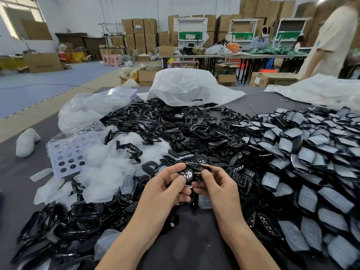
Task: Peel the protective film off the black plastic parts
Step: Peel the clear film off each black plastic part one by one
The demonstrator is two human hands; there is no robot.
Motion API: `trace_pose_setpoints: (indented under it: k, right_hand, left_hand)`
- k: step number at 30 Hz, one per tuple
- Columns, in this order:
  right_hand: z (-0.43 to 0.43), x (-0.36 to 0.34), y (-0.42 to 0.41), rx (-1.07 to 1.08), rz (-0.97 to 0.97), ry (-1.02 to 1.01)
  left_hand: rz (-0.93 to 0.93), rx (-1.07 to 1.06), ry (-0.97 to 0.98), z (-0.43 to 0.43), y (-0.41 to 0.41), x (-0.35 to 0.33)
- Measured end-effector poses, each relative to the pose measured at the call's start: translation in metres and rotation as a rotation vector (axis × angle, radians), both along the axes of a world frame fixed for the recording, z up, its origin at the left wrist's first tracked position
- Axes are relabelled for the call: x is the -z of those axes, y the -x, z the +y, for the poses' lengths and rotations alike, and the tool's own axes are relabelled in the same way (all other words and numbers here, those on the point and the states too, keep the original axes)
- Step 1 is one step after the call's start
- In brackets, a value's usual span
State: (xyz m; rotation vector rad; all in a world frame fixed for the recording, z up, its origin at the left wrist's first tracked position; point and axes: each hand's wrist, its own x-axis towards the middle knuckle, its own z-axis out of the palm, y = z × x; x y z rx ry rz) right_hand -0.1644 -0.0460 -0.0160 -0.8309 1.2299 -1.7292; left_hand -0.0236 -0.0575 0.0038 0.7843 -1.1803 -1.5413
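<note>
Both hands meet near the table's front edge: left hand [167,187] and right hand [211,184] pinching one small glossy black plastic part [188,175] between them, probably steadying it to pick at film. Film-covered black parts [303,152] pile toward the right edge, loose peeled translucent films [105,172] left.

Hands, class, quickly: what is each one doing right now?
Left hand: closed, pinching the black plastic part.
Right hand: closed, pinching the same part.

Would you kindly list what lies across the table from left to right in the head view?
White lump → perforated lilac sheet → peeled film scraps → bare black parts → film-covered parts.
</note>
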Motion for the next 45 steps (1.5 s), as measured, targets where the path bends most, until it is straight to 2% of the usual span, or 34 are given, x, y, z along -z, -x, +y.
trace_pose_setpoints:
  k: [4, 11, 15, 18, 21, 29, 32, 36, 41, 45]
  right_hand:
    - [0.001, -0.001, 0.000, -0.003, -0.003, -0.001]
    - [0.001, 0.000, -0.002, -0.003, -0.016, -0.001]
    - [0.001, -0.001, -0.004, -0.008, -0.036, 0.002]
    - [0.002, -0.003, -0.006, -0.029, -0.042, 0.012]
    - [0.005, -0.005, -0.009, -0.093, -0.035, 0.029]
    - [0.011, -0.012, -0.011, -0.242, -0.026, 0.067]
    - [0.012, -0.013, -0.009, -0.254, -0.007, 0.077]
    - [0.014, -0.012, -0.008, -0.260, 0.082, 0.082]
    - [0.013, -0.013, -0.003, -0.248, 0.154, 0.088]
    - [0.011, -0.007, -0.001, -0.255, 0.173, 0.059]
  left_hand:
    - [-0.020, 0.003, 0.002, 0.000, 0.000, 0.000]
    - [-0.196, -0.018, 0.015, -0.003, -0.003, 0.004]
    - [-0.180, -0.157, 0.049, -0.003, -0.001, 0.002]
    - [-0.260, -0.283, 0.148, -0.003, -0.003, 0.002]
    - [-0.353, -0.373, 0.168, -0.004, -0.005, 0.004]
    - [-0.276, -0.256, 0.159, -0.004, -0.008, 0.000]
    - [-0.369, -0.200, 0.227, -0.002, -0.009, -0.001]
    - [-0.486, -0.255, 0.330, -0.001, -0.008, 0.002]
    - [-0.475, -0.223, 0.320, -0.004, -0.011, 0.002]
    - [-0.545, -0.266, 0.368, -0.004, -0.011, 0.005]
